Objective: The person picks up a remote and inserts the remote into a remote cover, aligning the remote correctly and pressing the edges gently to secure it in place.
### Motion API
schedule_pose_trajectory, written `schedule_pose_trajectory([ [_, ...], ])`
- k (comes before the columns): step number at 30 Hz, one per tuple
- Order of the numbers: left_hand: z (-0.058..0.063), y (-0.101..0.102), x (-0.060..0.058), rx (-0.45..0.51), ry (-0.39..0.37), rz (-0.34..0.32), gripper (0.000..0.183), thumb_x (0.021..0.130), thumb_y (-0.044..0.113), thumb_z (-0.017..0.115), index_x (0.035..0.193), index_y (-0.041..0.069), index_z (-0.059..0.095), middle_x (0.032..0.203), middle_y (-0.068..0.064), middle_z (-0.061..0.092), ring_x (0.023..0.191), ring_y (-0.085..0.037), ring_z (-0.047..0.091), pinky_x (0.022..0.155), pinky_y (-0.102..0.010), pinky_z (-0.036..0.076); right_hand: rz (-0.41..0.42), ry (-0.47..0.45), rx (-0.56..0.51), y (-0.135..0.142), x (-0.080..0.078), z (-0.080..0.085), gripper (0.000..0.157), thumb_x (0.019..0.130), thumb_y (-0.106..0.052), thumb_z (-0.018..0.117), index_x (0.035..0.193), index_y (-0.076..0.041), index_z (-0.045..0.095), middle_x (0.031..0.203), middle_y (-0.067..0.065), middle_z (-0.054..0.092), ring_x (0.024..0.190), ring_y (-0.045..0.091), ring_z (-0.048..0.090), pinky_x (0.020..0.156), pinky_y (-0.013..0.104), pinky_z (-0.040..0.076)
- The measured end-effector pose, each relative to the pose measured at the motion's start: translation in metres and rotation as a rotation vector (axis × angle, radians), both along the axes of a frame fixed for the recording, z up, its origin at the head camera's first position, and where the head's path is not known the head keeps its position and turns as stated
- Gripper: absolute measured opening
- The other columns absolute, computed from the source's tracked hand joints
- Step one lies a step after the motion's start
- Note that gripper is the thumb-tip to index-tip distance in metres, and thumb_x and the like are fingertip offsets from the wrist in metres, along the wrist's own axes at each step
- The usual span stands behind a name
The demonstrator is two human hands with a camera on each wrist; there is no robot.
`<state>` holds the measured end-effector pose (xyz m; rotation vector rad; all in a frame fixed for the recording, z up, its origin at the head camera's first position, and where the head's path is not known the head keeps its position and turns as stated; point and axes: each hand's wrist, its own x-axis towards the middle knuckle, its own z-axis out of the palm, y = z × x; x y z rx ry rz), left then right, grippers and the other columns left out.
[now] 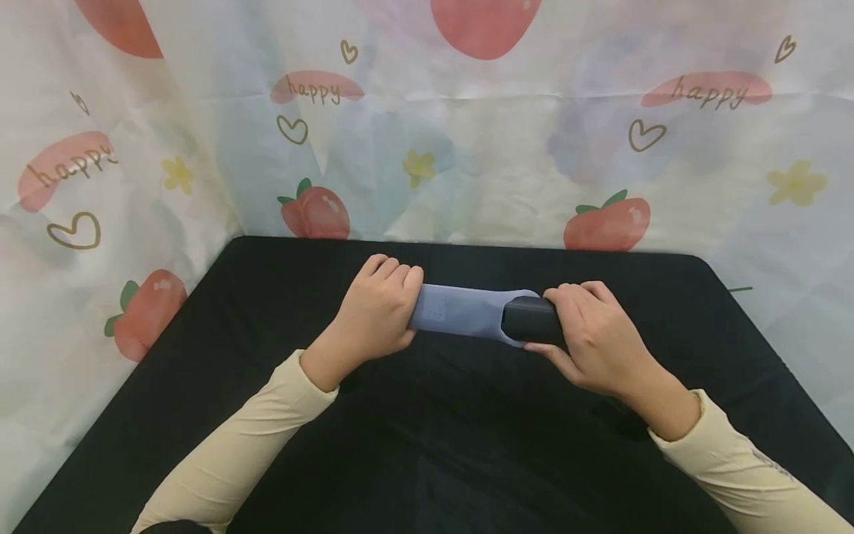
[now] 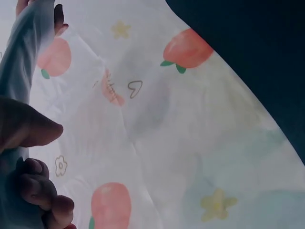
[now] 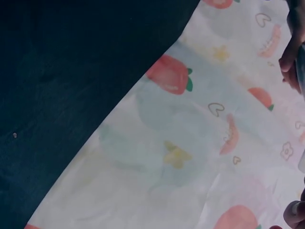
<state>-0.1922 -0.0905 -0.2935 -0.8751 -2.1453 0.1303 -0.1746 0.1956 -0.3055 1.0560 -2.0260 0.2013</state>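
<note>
My left hand (image 1: 380,308) grips the left end of a blue-grey sleeve (image 1: 460,310), its fingers curled over the top. Out of the sleeve's wide right mouth sticks a black bar-shaped object (image 1: 532,319); what it is I cannot tell. My right hand (image 1: 594,337) holds the black object's outer end, thumb below and fingers above. Together the two lie nearly level between the hands, above the table. In the left wrist view the sleeve (image 2: 21,52) runs up the left edge past my left thumb (image 2: 33,126). Only fingertips (image 3: 295,212) of my right hand show in the right wrist view.
A black-covered table (image 1: 467,445) spreads beneath both arms. Behind it and at its sides hangs a pale curtain (image 1: 494,170) printed with fruit, hearts and flowers, meeting the table's far edge.
</note>
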Motion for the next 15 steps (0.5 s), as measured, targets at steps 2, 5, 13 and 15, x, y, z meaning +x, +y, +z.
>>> schedule_pose_trajectory([
  [2, 0.0, 0.002, 0.0, 0.004, -0.001, -0.002, 0.024, 0.065, 0.019, 0.065, 0.081, 0.006, 0.054, 0.069, -0.006, 0.058, 0.071, -0.023, 0.056, 0.081, -0.036, 0.044, 0.012, 0.0, -0.006, -0.002, 0.001, 0.001, 0.065, 0.096, -0.053, 0.034, 0.096, 0.01, 0.054, 0.081, 0.019, 0.059, 0.072, 0.031, 0.057, 0.071, 0.047, 0.042],
  [5, -0.002, 0.004, -0.001, 0.013, -0.01, -0.012, 0.02, 0.065, 0.017, 0.063, 0.078, 0.007, 0.053, 0.066, -0.005, 0.056, 0.069, -0.022, 0.056, 0.08, -0.036, 0.044, 0.024, -0.006, -0.009, -0.004, 0.002, 0.0, 0.066, 0.096, -0.052, 0.035, 0.096, 0.011, 0.054, 0.082, 0.02, 0.059, 0.071, 0.032, 0.057, 0.071, 0.047, 0.043],
  [13, -0.01, 0.008, -0.004, 0.049, -0.015, -0.028, 0.016, 0.063, 0.012, 0.058, 0.076, 0.007, 0.051, 0.063, -0.004, 0.052, 0.066, -0.022, 0.054, 0.079, -0.035, 0.044, 0.029, -0.032, -0.02, -0.01, -0.001, -0.003, 0.066, 0.097, -0.052, 0.033, 0.095, 0.011, 0.053, 0.081, 0.019, 0.056, 0.068, 0.032, 0.053, 0.073, 0.045, 0.041],
  [15, -0.011, 0.01, -0.005, 0.058, -0.018, -0.03, 0.015, 0.061, 0.01, 0.056, 0.074, 0.008, 0.05, 0.061, -0.004, 0.049, 0.064, -0.022, 0.052, 0.078, -0.035, 0.044, 0.03, -0.031, -0.02, -0.012, -0.001, -0.003, 0.066, 0.097, -0.052, 0.033, 0.095, 0.011, 0.052, 0.081, 0.019, 0.056, 0.067, 0.031, 0.053, 0.072, 0.045, 0.042],
])
